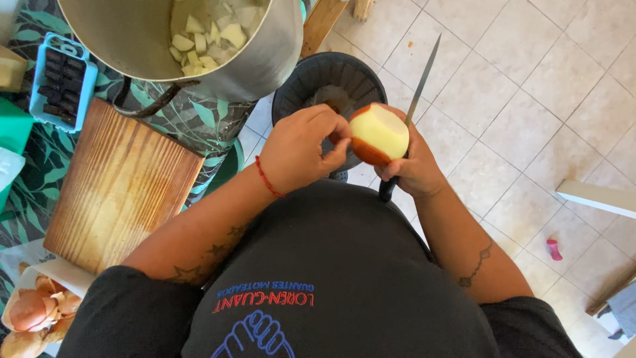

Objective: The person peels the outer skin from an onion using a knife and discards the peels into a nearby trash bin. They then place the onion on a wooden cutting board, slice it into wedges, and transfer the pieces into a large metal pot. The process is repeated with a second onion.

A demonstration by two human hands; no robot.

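A partly peeled onion, pale yellow with brown skin left along its lower edge, is held over a black bin. My left hand pinches the onion's left side with thumb and fingers; a red string circles that wrist. My right hand cups the onion from behind and also grips a long knife. Its dark handle sticks out below the hand and its blade points up and away.
A big metal pot with pale chopped pieces stands on the leaf-patterned table. A wooden cutting board and a blue tray lie to the left. Unpeeled onions sit at bottom left. A pink object lies on the tiled floor.
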